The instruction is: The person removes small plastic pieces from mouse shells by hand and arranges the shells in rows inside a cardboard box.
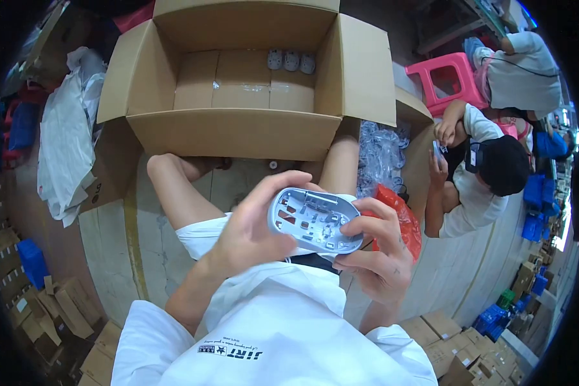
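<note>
Between my two hands is a pale grey-blue plastic mouse shell (pixel 315 220), its hollow inside turned up, showing ribs, posts and cut-out slots. My left hand (pixel 254 225) wraps the shell's left end, fingers behind the far edge and thumb near the front edge. Around the right end curls my right hand (pixel 383 248), with a fingertip pressing on the inside surface. Beyond my knees stands a large open cardboard box (pixel 235 132); three small light shells (pixel 291 62) lie in a row at its far right corner.
At right, clear plastic bags (pixel 379 157) and a red plastic bag (pixel 395 222) lie beside my leg. A co-worker in a black cap (pixel 505 165) sits close by, holding a small part. A pink stool (pixel 447 80) is behind. White sheeting (pixel 67 138) hangs at left.
</note>
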Available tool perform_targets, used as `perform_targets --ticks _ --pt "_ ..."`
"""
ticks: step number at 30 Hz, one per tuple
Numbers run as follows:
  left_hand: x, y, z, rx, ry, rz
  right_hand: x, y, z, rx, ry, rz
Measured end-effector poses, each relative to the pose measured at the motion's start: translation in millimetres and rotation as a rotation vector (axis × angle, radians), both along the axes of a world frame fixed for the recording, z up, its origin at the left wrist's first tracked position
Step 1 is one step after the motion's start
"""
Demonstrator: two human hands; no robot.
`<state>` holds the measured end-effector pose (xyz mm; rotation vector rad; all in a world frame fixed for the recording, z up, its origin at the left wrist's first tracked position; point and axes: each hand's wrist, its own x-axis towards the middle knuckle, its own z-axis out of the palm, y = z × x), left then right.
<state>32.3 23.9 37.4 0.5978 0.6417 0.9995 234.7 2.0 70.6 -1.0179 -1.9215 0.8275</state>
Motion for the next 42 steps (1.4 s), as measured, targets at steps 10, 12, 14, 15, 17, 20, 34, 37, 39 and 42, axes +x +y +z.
perform_targets --ticks 10,12,14,15,17,20,34,37,39,42 --pt "31.9 12.1 -19.7 0.228 0.216 0.057 30.5 -23.8 -50.8 -0.546 0.943 -0.557" --pt "36.1 15.4 -23.8 0.212 0.188 0.017 34.2 -15.6 -61.3 -0.792 1.028 -0.546" --pt "40.3 16.4 -23.6 0.194 0.178 -0.022 29.2 -10.5 -63.8 -0.951 1.089 -0.529" --pt "43.4 17.9 -21.7 0.209 0.199 -0.031 25.0 -7.0 -63.0 -0.98 1.106 -0.512" --pt "51.2 21.2 -16.9 0.241 0.242 -0.05 27.9 -1.7 -61.3 -1.049 1.169 -0.396" --pt "64.0 26.5 -16.6 0.275 0.275 -0.103 28.9 6.8 -55.5 -1.118 1.195 -0.298" --pt "121.9 67.0 -17.1 0.619 0.421 -0.263 71.7 39.0 -57.6 -1.015 1.165 -0.298" --pt "126.6 69.9 -16.8 0.759 0.417 -0.24 80.5 32.1 -67.9 -0.949 1.174 -0.239" --pt "128.6 69.6 -16.3 0.807 0.413 -0.224 84.1 30.5 -68.1 -0.927 1.168 -0.215" --pt "126.9 67.3 -13.0 0.831 0.38 -0.23 84.0 30.1 -59.4 -0.951 1.201 -0.193"
